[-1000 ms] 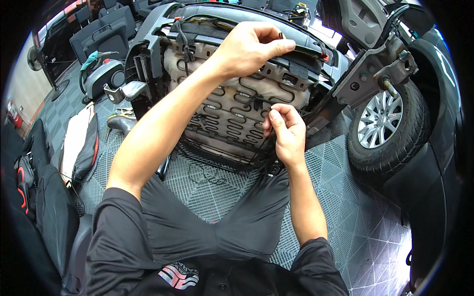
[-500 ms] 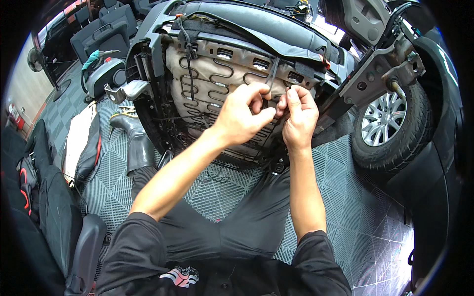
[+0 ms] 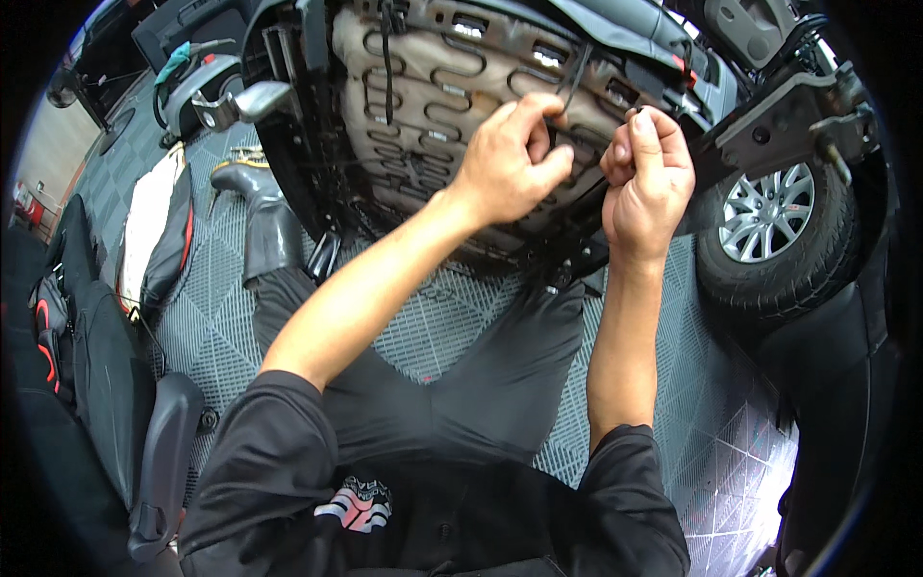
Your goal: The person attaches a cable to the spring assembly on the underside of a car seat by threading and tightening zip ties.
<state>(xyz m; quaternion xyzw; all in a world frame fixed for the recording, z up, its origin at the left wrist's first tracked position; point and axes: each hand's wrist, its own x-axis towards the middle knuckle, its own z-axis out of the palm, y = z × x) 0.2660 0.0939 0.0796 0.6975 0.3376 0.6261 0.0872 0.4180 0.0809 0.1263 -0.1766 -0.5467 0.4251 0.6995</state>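
Before me a tipped car seat shows its underside: a metal frame with slots, zigzag springs (image 3: 452,82) and pale padding (image 3: 413,106). My left hand (image 3: 510,159) is over the springs with its fingers curled and its thumb held off from them. A thin dark strap (image 3: 579,72) runs down from the slotted frame to those fingertips, which seem to grip it. Beside the frame's right end, my right hand (image 3: 649,183) is closed in a pinch, thumb against forefinger. What it pinches, if anything, is too small to tell. The hands are apart.
A wheel (image 3: 769,221) and a rusty bracket (image 3: 784,125) are on the right. To the left stand a grey machine with a hose (image 3: 197,87), a folded cloth item (image 3: 159,226) and a dark seat (image 3: 111,385). My boot (image 3: 260,207) rests on the grated floor tiles (image 3: 423,356).
My view has shifted, so the seat sits higher in it. My two hands have drawn farther apart, the right one moving rightward. The strap still reaches the left fingertips.
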